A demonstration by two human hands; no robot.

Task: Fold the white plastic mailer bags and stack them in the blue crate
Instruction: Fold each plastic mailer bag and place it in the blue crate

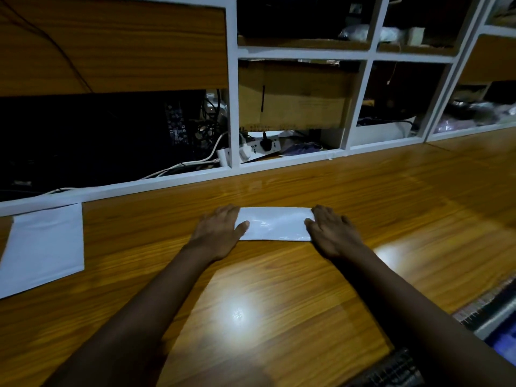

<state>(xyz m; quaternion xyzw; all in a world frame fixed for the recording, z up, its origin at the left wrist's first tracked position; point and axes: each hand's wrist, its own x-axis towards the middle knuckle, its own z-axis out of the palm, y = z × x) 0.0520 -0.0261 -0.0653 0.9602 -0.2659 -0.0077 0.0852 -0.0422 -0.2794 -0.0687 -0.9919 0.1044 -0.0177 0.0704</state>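
Pressing down on the two short ends of a folded mailer bag (275, 223), the left grip (217, 233) and the right grip (332, 233) are both released: fingers laid out straight, palms down, clasping nothing. The bag lies as a narrow band on the wooden surface (279, 303), directly between the two grips.

The flat palms seem meant to set the crease and stop the slick plastic from springing open. On that reading the fold is made or nearly made, and the carry to the crate is not yet done.

Well out to the left of the left grip lie unfolded mailers (42, 247), flat against the white shelf frame (156, 182); whether one sheet or several, I cannot tell.

Low to the right of the right grip, at the picture's edge, a blue container (499, 335) shows in part. It may be the crate, but its contents cannot be made out. Beyond the grips, the shelf compartments hold a cardboard box (293, 96) and a power strip (262, 146) with cables.
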